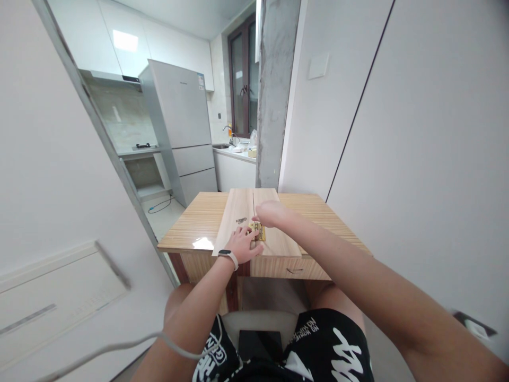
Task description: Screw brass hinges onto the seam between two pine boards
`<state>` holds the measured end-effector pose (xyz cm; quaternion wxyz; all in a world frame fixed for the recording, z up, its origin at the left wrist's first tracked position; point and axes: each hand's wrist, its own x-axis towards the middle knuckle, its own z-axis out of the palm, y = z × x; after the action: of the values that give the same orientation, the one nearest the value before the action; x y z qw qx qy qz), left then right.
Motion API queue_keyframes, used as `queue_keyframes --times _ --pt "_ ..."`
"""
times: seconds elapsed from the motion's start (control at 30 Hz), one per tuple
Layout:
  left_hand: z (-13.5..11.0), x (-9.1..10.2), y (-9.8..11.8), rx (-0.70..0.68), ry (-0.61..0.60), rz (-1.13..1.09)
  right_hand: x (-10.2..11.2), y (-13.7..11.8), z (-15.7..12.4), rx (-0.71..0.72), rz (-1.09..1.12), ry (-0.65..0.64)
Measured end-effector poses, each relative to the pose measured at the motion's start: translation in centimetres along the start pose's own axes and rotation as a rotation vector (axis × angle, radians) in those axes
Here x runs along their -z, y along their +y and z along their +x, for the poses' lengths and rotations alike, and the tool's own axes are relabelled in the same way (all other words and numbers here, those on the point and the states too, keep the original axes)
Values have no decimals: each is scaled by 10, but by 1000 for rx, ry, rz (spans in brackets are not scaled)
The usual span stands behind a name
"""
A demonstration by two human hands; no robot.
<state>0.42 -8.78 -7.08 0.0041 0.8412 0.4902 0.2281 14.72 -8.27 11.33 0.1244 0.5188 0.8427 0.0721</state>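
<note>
Two pale wooden boards lie side by side with a dark seam between them. A brass-coloured hinge rests across the seam near their front end. My left hand lies on the boards with its fingers spread, the fingertips touching the hinge's left side. Just above the hinge, my right hand is closed, fingers bent downward; what they hold, if anything, is hidden. A small cluster of dark pieces, probably screws, sits on the left board beyond my left hand.
The boards lie on a wood-grain table with a front drawer. A white cable crosses my left forearm. White walls stand close on both sides. Beyond the table are a grey fridge and a sink counter.
</note>
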Motion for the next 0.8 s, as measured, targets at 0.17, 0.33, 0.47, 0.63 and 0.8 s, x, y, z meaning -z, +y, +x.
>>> queue_keyframes --times 0.17,0.33,0.47,0.63,0.8 --pt "0 -1 0 1 2 2 0 1 1 -26 -24 -19" --pt "0 2 2 13 -25 10 -5 2 0 61 -24 46" --pt "-1 3 2 14 -27 15 -8 7 3 121 -18 36" --pt "-1 1 -1 -4 -6 19 -17 20 11 206 36 79" --pt "-1 2 0 -7 -3 7 -19 18 9 86 51 102"
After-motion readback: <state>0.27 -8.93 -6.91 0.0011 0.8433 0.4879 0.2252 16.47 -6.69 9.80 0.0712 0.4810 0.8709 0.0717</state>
